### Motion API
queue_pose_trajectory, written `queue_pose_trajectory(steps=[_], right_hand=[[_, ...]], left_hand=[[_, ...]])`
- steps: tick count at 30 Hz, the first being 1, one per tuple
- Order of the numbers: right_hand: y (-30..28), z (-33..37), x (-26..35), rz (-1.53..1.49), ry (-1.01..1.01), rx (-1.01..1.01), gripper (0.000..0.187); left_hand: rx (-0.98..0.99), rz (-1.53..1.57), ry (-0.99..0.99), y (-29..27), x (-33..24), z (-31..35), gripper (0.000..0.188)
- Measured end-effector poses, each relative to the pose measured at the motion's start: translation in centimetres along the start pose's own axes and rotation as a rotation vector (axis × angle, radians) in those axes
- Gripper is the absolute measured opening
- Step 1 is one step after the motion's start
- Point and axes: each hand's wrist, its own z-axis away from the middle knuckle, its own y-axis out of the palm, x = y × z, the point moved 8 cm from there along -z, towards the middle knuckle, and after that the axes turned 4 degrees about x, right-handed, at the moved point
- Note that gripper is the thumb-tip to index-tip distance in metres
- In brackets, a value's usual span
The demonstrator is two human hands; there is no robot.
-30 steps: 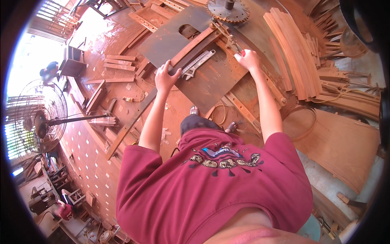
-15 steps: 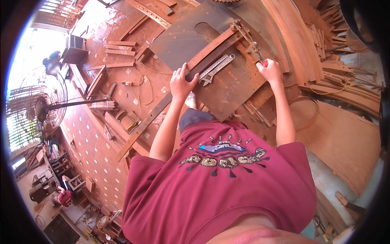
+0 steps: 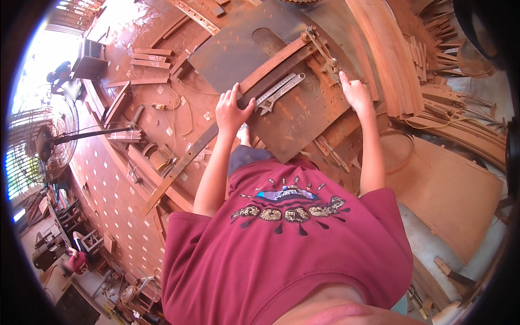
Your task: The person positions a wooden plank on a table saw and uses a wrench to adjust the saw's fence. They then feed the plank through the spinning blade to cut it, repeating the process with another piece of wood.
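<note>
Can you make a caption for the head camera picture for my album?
Left hand on a wooden bar, right hand by a metal fitting, a wrench lying on the table.

I've got a reddish tiled floor (image 3: 116, 216) here, white-dotted | big fan (image 3: 45, 143) off to my left | daylight blasting through slats (image 3: 19, 181) | dark boxy cabinet (image 3: 90, 58) near the glare
</note>
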Motion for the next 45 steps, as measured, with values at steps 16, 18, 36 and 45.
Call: queue_pose_trajectory(steps=[16,18,36,45], right_hand=[[-2.2,-6.3,15.7,0.136,0.121,0.245,0.073],[-2.3,-7.2,17.6,0.152,0.171,0.320,0.072],[1.5,-18.9,25.1,-0.079,-0.383,-0.306,0.080],[1.7,-19.7,24.1,-0.241,-0.418,-0.341,0.047]], left_hand=[[-0.077,-0.039,0.029,-1.4,10.4,-11.2,0.062],[-0.063,-0.055,0.019,-1.2,12.3,-12.7,0.062],[-0.082,-0.071,-0.006,-2.0,20.6,-21.1,0.068],[-0.049,-0.083,-0.004,-2.0,20.6,-21.9,0.066]])
